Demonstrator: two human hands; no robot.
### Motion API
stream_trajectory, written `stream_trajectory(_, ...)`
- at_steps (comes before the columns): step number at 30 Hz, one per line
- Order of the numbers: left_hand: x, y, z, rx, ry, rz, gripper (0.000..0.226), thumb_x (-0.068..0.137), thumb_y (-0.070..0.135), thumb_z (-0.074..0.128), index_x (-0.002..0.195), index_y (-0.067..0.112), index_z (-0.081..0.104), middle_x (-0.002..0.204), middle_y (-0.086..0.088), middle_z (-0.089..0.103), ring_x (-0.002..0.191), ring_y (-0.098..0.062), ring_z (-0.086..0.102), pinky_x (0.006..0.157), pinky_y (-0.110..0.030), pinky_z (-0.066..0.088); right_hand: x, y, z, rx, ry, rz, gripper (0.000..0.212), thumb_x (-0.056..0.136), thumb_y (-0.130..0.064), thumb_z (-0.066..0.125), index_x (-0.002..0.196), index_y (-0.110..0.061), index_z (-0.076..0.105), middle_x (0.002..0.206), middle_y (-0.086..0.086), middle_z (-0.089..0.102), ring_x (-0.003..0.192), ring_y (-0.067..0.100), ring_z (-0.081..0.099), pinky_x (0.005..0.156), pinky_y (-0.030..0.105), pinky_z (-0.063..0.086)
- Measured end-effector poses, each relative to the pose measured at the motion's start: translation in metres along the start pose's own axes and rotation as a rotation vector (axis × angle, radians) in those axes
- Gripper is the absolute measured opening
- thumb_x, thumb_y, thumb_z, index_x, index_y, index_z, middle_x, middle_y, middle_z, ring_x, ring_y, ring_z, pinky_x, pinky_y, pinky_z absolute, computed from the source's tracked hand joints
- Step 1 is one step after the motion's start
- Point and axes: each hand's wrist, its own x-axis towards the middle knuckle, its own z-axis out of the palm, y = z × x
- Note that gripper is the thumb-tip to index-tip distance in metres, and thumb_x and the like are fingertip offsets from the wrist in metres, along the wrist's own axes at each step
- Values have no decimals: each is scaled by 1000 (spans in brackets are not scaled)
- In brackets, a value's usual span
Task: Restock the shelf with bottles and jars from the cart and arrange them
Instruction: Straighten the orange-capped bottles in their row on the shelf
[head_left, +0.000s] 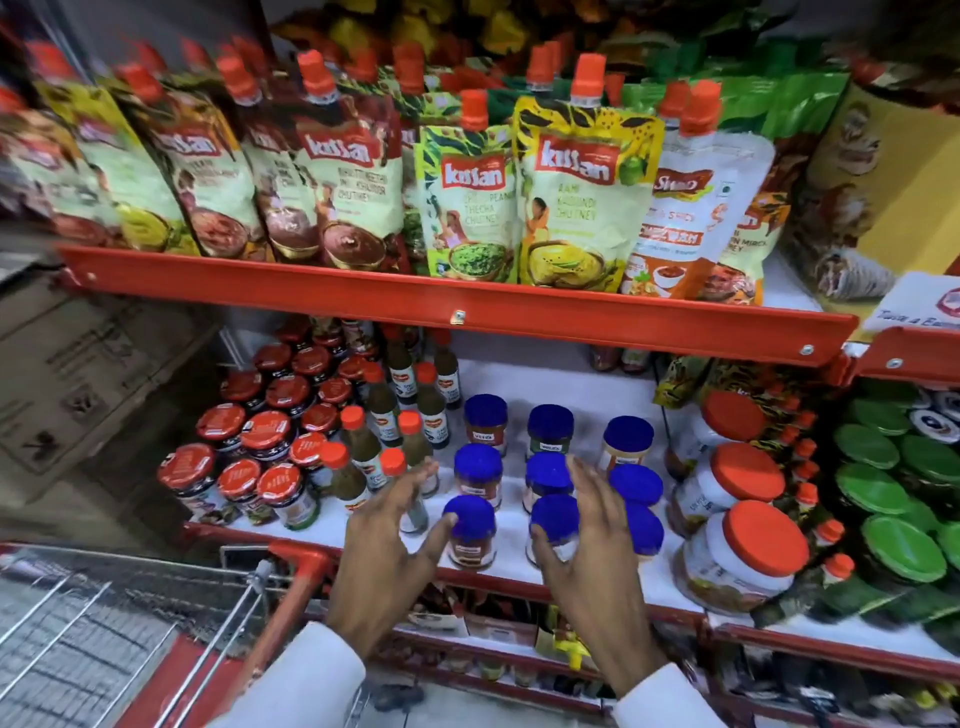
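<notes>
Upper tier: spouted Kissan chutney pouches (571, 197) w/ orange caps, upright, packed side by side; 1 Smith pouch (691, 208) at right. Cardboard boxes (88, 374) at left, blurred.

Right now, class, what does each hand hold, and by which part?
Nothing is clearly gripped. The left hand thumb touches one blue-lidded jar at its lid; the right hand thumb rests against the neighbouring jar. Fingers spread open.

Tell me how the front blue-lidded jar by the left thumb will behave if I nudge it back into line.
The front blue-lidded jar looks short and squat, so it should slide rather than tip. It seems full, so probably heavy for its size. The left hand touches it only at the thumb, and the white shelf looks smooth, so it may skid.
</notes>
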Motion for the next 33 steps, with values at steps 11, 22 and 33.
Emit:
stream_trajectory(11,17,-81,-82,140,121,-24,53,80,18,77,130,21,59,130,2,65,122,-17,58,103,-28,42,38,-85,88,-11,-190,-262,68,87,-26,61,147,-23,28,154,-3,31,142,16,26,117,32,28)
stream_trajectory(22,53,-112,-74,55,-44,-44,49,82,25,74,128,24,59,127,4,66,118,-18,60,98,-27,46,62,-113,128,-27,-155,-111,37,77,-18,65,113,-25,60,111,0,66,98,19,64,83,32,54)
stream_trajectory(33,68,-124,-61,-37,-19,-102,49,74,19,82,120,20,64,101,-2,75,87,-20,68,79,-32,56,67,-109,136,87,-100,92,31,71,-14,79,101,-20,72,92,-5,75,76,11,69,77,30,60)
